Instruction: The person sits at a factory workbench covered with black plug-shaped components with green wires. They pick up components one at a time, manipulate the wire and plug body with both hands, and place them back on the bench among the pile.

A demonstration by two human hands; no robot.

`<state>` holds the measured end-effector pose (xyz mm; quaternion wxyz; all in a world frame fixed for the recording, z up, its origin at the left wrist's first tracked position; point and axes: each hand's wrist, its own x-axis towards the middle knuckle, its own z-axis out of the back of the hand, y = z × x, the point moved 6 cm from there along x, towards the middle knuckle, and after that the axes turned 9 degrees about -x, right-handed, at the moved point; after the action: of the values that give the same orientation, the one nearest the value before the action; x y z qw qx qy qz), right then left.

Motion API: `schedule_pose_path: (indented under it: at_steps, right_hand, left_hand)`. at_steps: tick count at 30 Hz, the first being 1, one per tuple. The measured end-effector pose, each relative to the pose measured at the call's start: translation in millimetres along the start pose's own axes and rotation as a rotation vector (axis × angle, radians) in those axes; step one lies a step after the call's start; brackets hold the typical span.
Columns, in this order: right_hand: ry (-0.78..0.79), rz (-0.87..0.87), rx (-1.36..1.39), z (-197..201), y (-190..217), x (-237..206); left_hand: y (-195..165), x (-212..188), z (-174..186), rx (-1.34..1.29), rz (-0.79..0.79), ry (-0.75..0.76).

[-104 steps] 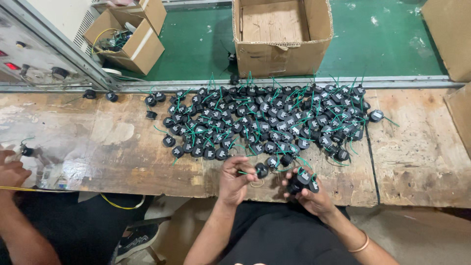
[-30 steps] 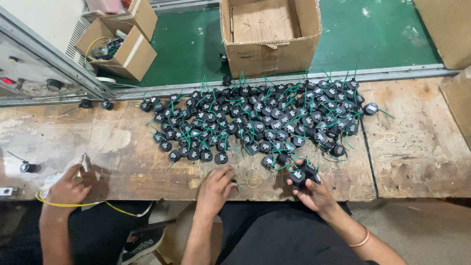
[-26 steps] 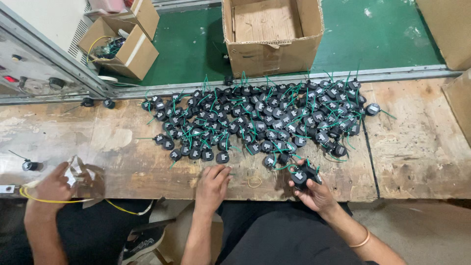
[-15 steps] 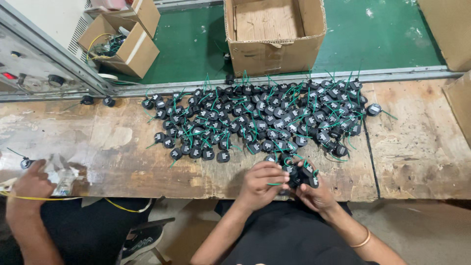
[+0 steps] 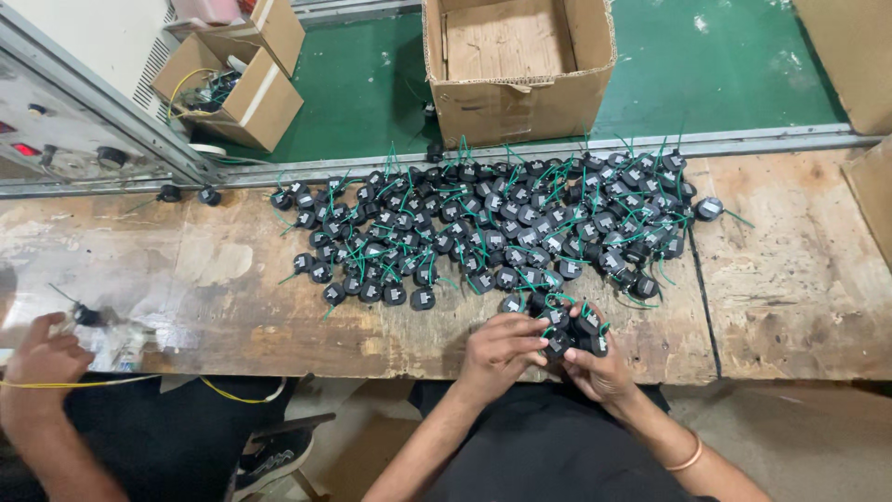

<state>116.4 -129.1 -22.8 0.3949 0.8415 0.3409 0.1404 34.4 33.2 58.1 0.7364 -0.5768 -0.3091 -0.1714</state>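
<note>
A cluster of small black parts (image 5: 574,327) with green wires is held at the near edge of the bench (image 5: 790,279). The right hand (image 5: 602,364) is closed around several of these parts from below. The left hand (image 5: 497,346) is pinched on one part at the cluster's left side, fingertips meeting those of the right hand.

Just beyond the hands, a broad pile (image 5: 492,223) of like parts is spread across the middle of the bench, reaching its far edge. Bare wood is left open to the right of the pile and to the left of it.

At the left near edge, a co-worker's hand (image 5: 42,358) is seen beside a yellow wire (image 5: 111,381).

On the green floor (image 5: 706,74) beyond the bench, an open box (image 5: 520,65) is seen with only loose cardboard inside. A smaller box (image 5: 232,88) to the left holds wiring.
</note>
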Motion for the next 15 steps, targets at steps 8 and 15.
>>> schedule_pose_path:
  at_steps: [8,15]
  right_hand:
    - [0.103,0.211,-0.495,-12,13,-2]
    - [0.074,0.012,-0.105,-10,10,-7]
  left_hand:
    - [37,-25,-28,-0.566,0.512,-0.372]
    - [8,0,16,0.234,0.054,-0.313]
